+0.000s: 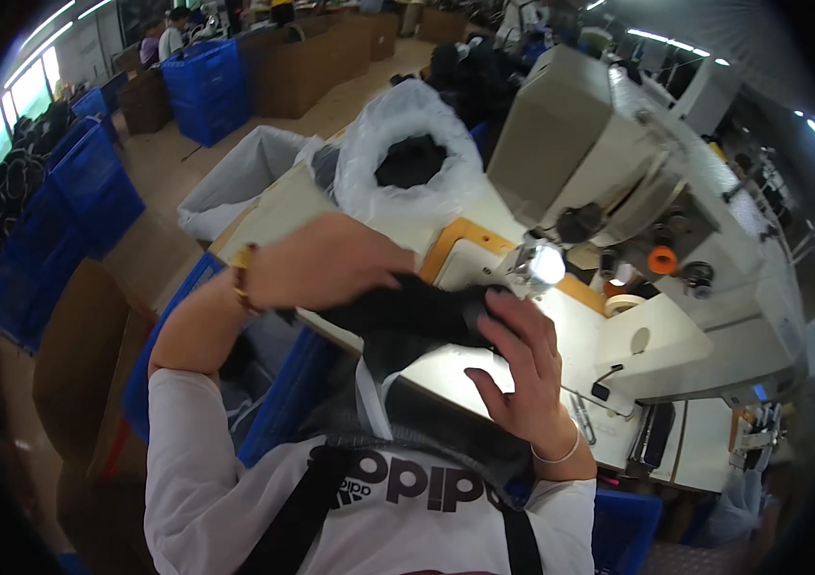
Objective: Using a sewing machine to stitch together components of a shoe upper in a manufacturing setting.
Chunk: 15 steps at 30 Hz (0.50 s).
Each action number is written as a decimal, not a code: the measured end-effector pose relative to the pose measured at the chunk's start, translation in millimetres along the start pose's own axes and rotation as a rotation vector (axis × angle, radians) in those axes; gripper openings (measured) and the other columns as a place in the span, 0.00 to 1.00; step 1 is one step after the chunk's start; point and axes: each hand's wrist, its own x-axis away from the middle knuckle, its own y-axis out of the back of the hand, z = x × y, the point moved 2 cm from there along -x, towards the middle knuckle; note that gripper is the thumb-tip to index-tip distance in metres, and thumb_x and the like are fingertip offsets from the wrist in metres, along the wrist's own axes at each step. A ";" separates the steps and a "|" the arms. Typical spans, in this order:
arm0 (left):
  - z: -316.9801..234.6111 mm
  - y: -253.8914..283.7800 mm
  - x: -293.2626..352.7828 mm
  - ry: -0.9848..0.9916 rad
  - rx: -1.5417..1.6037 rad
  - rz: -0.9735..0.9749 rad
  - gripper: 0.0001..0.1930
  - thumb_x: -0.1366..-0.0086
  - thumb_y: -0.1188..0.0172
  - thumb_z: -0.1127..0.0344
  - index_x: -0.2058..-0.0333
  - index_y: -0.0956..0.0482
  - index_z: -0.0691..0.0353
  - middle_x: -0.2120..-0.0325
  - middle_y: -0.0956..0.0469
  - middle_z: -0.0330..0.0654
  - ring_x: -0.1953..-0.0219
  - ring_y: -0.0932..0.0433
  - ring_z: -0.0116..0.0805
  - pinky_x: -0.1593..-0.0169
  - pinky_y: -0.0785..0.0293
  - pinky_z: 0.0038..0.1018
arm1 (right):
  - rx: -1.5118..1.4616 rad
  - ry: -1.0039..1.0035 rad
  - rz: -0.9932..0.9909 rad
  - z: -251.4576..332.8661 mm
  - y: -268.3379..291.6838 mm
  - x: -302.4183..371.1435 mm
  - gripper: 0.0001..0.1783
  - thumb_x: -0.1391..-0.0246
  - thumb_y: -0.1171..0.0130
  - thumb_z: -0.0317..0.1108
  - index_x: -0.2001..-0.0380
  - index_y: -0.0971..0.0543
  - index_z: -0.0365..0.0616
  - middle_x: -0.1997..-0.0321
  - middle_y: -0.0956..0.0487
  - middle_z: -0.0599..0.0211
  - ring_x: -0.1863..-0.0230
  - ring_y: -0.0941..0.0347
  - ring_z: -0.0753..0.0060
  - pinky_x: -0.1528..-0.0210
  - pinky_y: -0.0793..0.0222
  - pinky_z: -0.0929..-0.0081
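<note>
A piece of black cloth [427, 311] stretches between my two hands in front of the sewing machine's lit needle area. My left hand [336, 259], blurred by motion, is closed over its left end, with the fingertips partly lost in the dark cloth. At the other end, the fingers of my right hand [527, 369] lie on the cloth, stretched out, with the thumb held apart. Below the cloth hangs a pale strap [372, 401]; I cannot tell whether it joins the cloth. The sewing machine [551, 134] stands to the right, its small lamp [547, 264] shining close to my right fingers.
A white plastic bag [407, 105] with dark material inside stands at the table's far side. Left of the table is a blue crate [278, 407]. Scissors [584, 419] and a white tape roll [624, 304] lie at right. Stacked blue crates [91, 182] line the left.
</note>
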 end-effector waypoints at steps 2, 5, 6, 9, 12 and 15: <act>-25.9 -10.6 -42.8 -0.103 0.036 0.099 0.12 0.38 0.36 0.63 0.58 0.22 0.58 0.65 0.18 0.48 0.61 0.19 0.49 0.61 0.24 0.41 | 0.081 -0.095 0.136 3.3 24.8 -8.6 0.39 0.56 0.27 0.36 0.39 0.29 0.39 0.37 0.28 0.48 0.38 0.31 0.44 0.33 0.38 0.48; -33.3 -26.8 -92.8 -0.221 0.120 0.165 0.12 0.38 0.35 0.61 0.60 0.23 0.58 0.68 0.19 0.48 0.61 0.19 0.50 0.61 0.25 0.44 | 0.266 -0.377 0.224 -9.5 56.2 -2.6 0.34 0.52 0.27 0.37 0.41 0.27 0.43 0.61 0.19 0.53 0.60 0.21 0.53 0.51 0.27 0.59; -30.1 -32.9 -103.2 -0.162 0.108 0.120 0.13 0.39 0.34 0.60 0.60 0.23 0.59 0.69 0.19 0.48 0.62 0.19 0.50 0.61 0.26 0.44 | 0.152 -0.457 0.150 -20.0 62.8 0.4 0.28 0.50 0.27 0.37 0.46 0.23 0.45 0.72 0.19 0.56 0.72 0.21 0.54 0.65 0.26 0.65; -12.7 -54.8 -107.4 -0.042 0.173 0.078 0.14 0.39 0.33 0.60 0.59 0.24 0.59 0.71 0.19 0.48 0.63 0.19 0.50 0.60 0.27 0.44 | -0.027 -0.623 0.137 -39.8 84.8 25.0 0.18 0.46 0.32 0.31 0.52 0.22 0.42 0.69 0.16 0.58 0.70 0.20 0.67 0.66 0.26 0.71; 0.1 -89.6 -101.2 0.049 0.449 0.187 0.11 0.40 0.34 0.67 0.60 0.22 0.62 0.74 0.20 0.43 0.68 0.19 0.34 0.62 0.25 0.34 | -0.382 -0.889 0.147 -50.8 102.3 44.7 0.19 0.43 0.36 0.28 0.48 0.23 0.43 0.67 0.16 0.64 0.66 0.20 0.78 0.64 0.26 0.76; 11.1 -126.3 -99.5 0.280 0.956 0.055 0.10 0.38 0.32 0.68 0.61 0.21 0.67 0.73 0.18 0.40 0.73 0.20 0.23 0.67 0.22 0.23 | -0.740 -1.078 0.100 -54.1 111.6 50.1 0.21 0.40 0.40 0.28 0.43 0.26 0.44 0.65 0.16 0.66 0.66 0.22 0.83 0.64 0.27 0.80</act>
